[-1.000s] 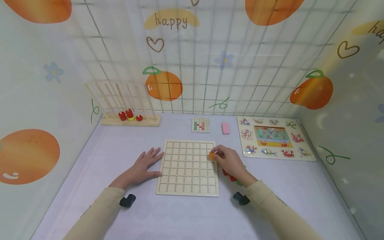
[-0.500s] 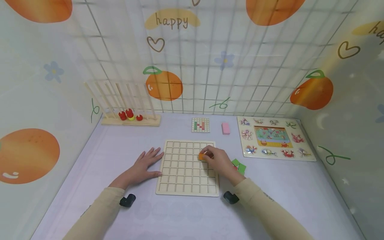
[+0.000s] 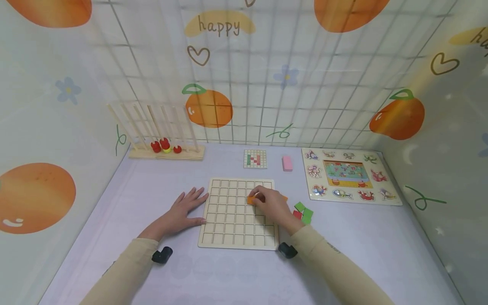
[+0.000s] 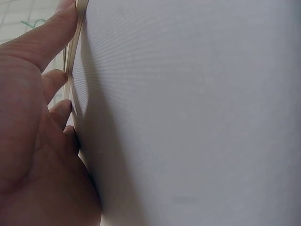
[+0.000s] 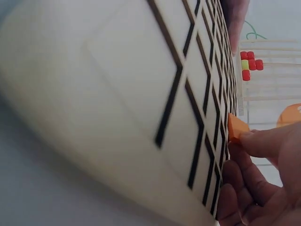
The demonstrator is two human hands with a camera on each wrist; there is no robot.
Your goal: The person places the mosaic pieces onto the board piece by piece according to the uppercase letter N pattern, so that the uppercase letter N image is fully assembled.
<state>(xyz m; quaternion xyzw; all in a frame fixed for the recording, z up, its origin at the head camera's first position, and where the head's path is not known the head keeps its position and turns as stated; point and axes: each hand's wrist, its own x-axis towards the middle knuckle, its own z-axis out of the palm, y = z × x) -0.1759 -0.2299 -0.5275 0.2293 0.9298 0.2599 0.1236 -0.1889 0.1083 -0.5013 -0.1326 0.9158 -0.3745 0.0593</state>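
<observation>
A pale wooden grid board (image 3: 230,231) lies flat on the table. My right hand (image 3: 270,205) is over its right half and pinches an orange square tile (image 3: 250,200) between thumb and fingers. In the right wrist view the orange tile (image 5: 237,128) stands tilted against the board's grid. Spread out flat, my left hand (image 3: 179,216) rests at the board's left edge, with fingertips and thumb touching it. Another orange piece (image 3: 284,198) shows just behind the right hand. Several green tiles (image 3: 307,214) and a red tile (image 3: 297,215) lie right of the board, partly hidden by the right forearm.
At the back stand a small pattern card (image 3: 255,159) and a pink block (image 3: 287,163). A wooden peg rack (image 3: 171,156) with red and yellow beads is at back left. A sea-animal puzzle board (image 3: 352,197) lies at the right.
My right hand has moved left from the board's right edge to further inside the grid, carrying the orange tile. More green and red tiles are uncovered. The left hand stays put.
</observation>
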